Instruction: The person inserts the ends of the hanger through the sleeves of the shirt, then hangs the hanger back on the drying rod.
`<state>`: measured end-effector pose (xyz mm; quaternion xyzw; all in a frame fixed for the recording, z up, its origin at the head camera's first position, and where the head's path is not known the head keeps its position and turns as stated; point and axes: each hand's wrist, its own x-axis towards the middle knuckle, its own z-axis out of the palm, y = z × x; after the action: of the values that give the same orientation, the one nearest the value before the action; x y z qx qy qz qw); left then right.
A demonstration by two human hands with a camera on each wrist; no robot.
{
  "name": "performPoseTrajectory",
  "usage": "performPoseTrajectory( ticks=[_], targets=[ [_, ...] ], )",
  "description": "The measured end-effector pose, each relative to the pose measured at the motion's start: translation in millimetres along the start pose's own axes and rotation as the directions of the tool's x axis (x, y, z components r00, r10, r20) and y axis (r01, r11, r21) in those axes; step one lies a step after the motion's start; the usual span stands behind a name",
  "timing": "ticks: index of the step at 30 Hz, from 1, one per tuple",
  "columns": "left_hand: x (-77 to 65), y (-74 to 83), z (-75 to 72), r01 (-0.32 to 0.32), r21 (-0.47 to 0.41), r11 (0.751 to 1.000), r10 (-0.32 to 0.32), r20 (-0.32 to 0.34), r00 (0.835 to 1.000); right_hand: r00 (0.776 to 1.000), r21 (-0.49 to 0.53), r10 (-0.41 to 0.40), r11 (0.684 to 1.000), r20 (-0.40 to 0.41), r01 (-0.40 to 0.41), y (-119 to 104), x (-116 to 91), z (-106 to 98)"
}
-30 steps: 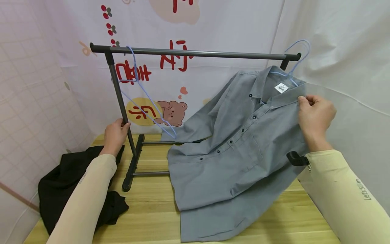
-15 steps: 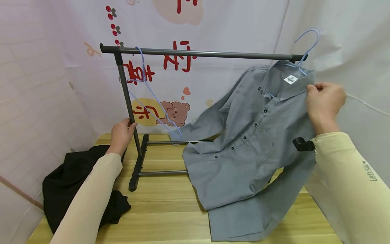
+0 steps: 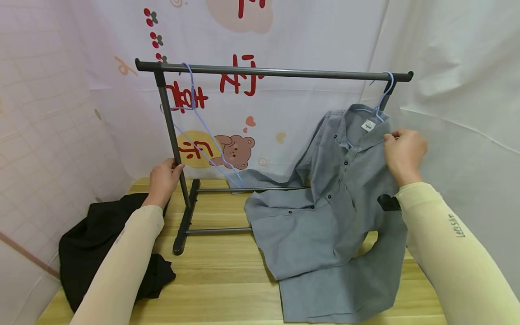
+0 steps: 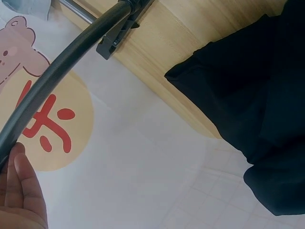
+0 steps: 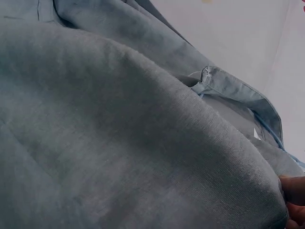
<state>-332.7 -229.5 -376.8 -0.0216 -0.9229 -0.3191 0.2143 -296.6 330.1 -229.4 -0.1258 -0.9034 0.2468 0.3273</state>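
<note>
A grey button-up shirt point(image 3: 300, 234) is on a light blue wire hanger point(image 3: 391, 88), whose hook loops over the right end of the rack's top bar. My right hand point(image 3: 406, 153) pinches the shirt at the shoulder beside the collar. Its fingertips point(image 5: 291, 188) show at the cloth's edge in the right wrist view. The shirt's lower part and sleeves trail onto the table. My left hand point(image 3: 163, 180) grips the left post of the black clothes rack point(image 3: 260, 71), thumb against the tube. A second blue hanger point(image 3: 205, 128) hangs bare near the left end of the bar.
A crumpled black garment point(image 3: 101, 239) lies on the wooden table point(image 3: 211, 280) at the left, beside my left forearm. The rack's base foot point(image 3: 186, 230) and lower rods rest on the table. A printed white cloth point(image 3: 308, 36) hangs behind.
My right hand has raised the shirt and hanger, then lowered them left, bringing the hook over the bar's right end. The left hand has kept its grip on the post.
</note>
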Motion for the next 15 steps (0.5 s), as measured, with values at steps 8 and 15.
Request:
performPoseTrajectory(
  ticks=[8,15],
  targets=[
    [-3.5,2.5,-0.7,0.003,-0.010,1.000,-0.003,-0.005,1.000,0.999,0.024,0.003,1.000,-0.032,-0.003,7.9,-0.1,2.5],
    [-5.9,7.2,0.3,0.002,-0.004,1.000,-0.002,-0.011,1.000,0.999,0.039,0.017,0.999,-0.040,-0.016,13.1,-2.2,1.8]
  ],
)
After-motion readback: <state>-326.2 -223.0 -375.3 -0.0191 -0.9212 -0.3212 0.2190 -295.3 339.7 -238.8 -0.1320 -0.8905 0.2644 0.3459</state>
